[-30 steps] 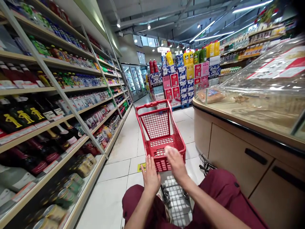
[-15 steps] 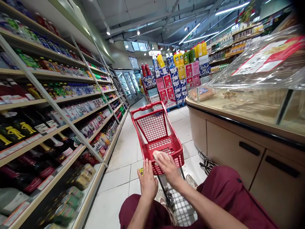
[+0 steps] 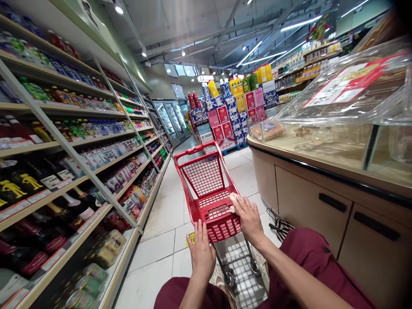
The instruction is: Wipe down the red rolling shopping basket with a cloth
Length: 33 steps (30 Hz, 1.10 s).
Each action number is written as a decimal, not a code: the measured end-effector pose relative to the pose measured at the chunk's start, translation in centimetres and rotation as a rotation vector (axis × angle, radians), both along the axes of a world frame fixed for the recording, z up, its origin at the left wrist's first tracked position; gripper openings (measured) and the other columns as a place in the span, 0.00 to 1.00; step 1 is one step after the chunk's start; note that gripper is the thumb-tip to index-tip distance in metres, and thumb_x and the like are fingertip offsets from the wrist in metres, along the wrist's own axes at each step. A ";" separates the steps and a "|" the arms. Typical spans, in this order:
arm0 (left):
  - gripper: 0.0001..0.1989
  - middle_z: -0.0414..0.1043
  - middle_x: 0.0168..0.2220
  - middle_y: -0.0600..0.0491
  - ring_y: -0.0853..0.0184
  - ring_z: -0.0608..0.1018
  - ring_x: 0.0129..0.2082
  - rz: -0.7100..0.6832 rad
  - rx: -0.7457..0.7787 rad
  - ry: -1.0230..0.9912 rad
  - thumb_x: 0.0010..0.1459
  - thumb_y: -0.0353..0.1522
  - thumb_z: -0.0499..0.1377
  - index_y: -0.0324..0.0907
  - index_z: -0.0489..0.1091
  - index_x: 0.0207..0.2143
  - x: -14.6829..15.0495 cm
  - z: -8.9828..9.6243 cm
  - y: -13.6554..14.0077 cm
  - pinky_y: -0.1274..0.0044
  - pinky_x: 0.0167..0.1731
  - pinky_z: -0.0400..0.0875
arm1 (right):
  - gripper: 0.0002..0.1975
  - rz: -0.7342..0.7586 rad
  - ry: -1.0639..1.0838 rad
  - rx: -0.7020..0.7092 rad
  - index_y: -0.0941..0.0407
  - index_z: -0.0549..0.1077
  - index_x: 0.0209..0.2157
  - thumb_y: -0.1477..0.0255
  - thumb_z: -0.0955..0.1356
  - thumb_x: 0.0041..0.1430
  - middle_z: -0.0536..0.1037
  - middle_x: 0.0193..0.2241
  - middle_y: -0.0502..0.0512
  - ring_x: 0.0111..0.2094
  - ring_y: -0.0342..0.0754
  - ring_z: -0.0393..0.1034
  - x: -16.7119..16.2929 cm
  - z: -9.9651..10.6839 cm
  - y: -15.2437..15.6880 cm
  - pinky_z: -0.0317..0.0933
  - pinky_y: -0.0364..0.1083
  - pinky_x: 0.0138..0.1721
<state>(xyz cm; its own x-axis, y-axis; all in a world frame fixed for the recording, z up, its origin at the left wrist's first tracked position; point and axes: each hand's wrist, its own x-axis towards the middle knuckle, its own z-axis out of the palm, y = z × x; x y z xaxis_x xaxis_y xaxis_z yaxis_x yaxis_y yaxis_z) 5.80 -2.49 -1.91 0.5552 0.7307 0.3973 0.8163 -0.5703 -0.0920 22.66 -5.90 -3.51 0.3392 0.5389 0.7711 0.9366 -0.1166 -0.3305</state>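
Observation:
A small red plastic shopping cart stands on the floor right in front of me, between my knees. Its basket has grid walls, and I see nothing inside it. My left hand rests against the near left corner of the basket rim, fingers stretched out and holding nothing. My right hand is at the right side of the rim, pressing a pale crumpled cloth to it. Part of the cloth is hidden under the fingers.
Shelves of bottles and cans line the left side. To the right stands a wooden display counter with clear plastic covers. A coil of cable lies at its foot. Stacked drink cartons and glass-door fridges are farther back.
My right hand has slid with the cloth from the middle of the near rim to the basket's right side. My left hand has stayed at the left corner.

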 end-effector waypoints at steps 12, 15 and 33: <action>0.34 0.48 0.59 0.43 0.61 0.48 0.60 -0.010 0.023 -0.026 0.45 0.21 0.48 0.34 0.46 0.58 0.9 -0.3 0.4 0.57 0.56 0.39 | 0.29 0.016 0.003 0.022 0.53 0.55 0.56 0.86 0.54 0.53 0.59 0.55 0.54 0.59 0.50 0.45 2.1 -0.5 -0.4 0.48 0.59 0.54; 0.33 0.50 0.59 0.42 0.59 0.50 0.60 0.011 0.030 -0.038 0.47 0.22 0.48 0.35 0.47 0.58 1.0 -0.2 0.6 0.56 0.55 0.42 | 0.28 0.138 -0.092 0.051 0.54 0.57 0.55 0.87 0.55 0.53 0.61 0.55 0.53 0.58 0.47 0.47 0.7 -0.7 0.2 0.52 0.55 0.54; 0.32 0.49 0.59 0.45 0.63 0.51 0.59 -0.361 0.062 -0.081 0.53 0.25 0.47 0.38 0.40 0.59 5.5 2.5 2.5 0.61 0.56 0.45 | 0.28 0.374 0.462 0.031 0.57 0.54 0.57 0.79 0.56 0.52 0.66 0.51 0.56 0.52 0.47 0.59 -3.4 1.4 2.1 0.58 0.50 0.51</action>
